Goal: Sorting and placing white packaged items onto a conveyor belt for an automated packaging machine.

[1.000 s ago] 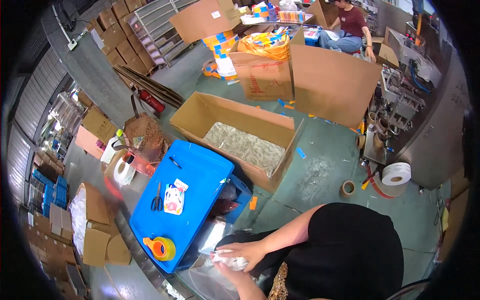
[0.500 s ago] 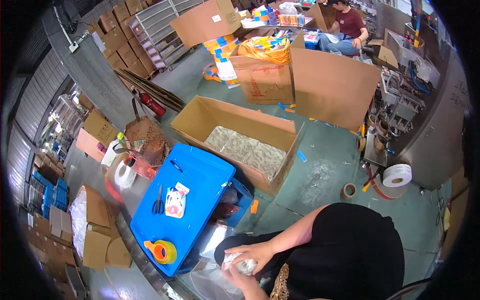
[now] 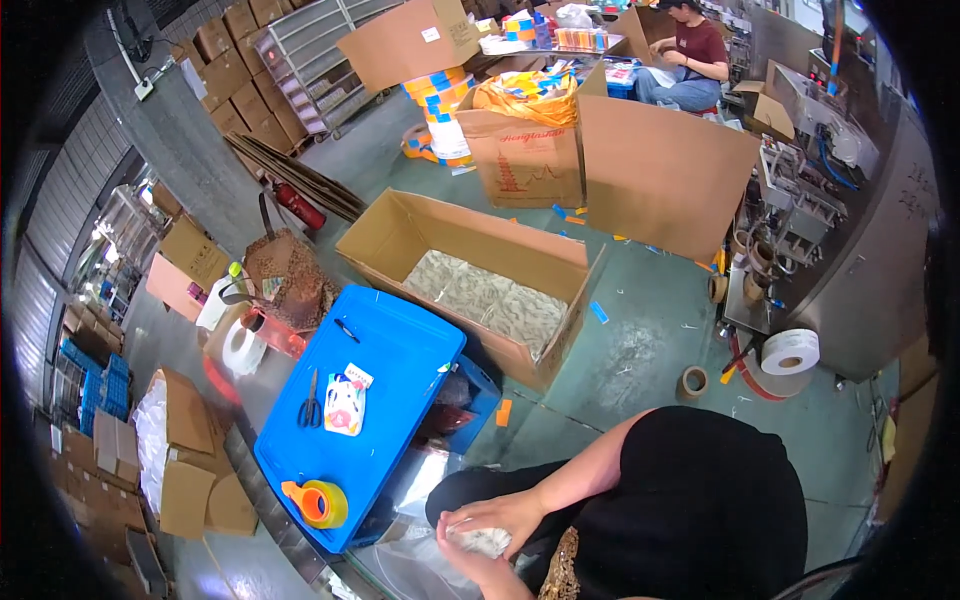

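Observation:
Low in the view, a small whitish bundle is pressed between my two hands; its kind is too unclear to name. My right hand reaches in from the right and covers it from above, fingers closed round it. Cupped against its lower side is my left hand, partly cut off by the lower edge. Just left of the hands lies a clear plastic bag. The blue lid beside them carries scissors, a pen, a printed packet and a tape roll on an orange dispenser.
Beyond the lid stands a long open carton with whitish packets inside. A taller carton holds orange sacks. Tape rolls lie on the floor at right, near machinery. A co-worker sits at the back.
My right hand has flattened over the bundle, its fingers now closer together, and less of the bundle shows. The view has shifted slightly. The co-worker's hands have come up.

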Available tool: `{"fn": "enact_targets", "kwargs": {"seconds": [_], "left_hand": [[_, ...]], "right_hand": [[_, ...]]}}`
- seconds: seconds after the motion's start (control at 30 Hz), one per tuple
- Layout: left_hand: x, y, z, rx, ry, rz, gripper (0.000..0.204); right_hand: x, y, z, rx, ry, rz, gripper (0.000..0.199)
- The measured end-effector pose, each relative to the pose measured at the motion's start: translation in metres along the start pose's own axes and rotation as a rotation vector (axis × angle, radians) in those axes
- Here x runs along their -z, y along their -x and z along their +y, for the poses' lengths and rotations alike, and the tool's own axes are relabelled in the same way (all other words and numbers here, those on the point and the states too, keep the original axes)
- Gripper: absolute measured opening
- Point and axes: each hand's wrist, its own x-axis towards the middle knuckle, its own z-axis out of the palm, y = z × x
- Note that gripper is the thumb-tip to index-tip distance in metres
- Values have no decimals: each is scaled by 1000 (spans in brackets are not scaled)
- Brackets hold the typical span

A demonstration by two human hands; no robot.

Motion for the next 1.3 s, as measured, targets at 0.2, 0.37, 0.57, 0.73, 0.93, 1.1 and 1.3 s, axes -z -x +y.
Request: {"fn": "enact_targets", "kwargs": {"seconds": [0.2,0.37,0.57,0.73,0.93,1.1,1.3], "left_hand": [[0,3,0,32,-27,-62,47],[21,-7,-9,41,79,-193,55],[10,1,-5,51,4,-211,57],[16,-3,-9,248,382,-15,58],[79,-20,-10,-5,365,-271,57],[200,-9,7,-329,-1193,260,46],[257,-11,-23,265,-1585,277,50]], "right_hand": [[-7,9,4,36,88,44,100],[12,-2,-6,-217,-67,-48,97],[7,-4,-7,29,172,170,97],[4,-6,-11,-212,-57,-94,91],[0,-26,-13,-258,-96,-14,89],[23,-38,-2,-365,-125,141,90],[0,-59,-5,-427,-211,121,91]]}}
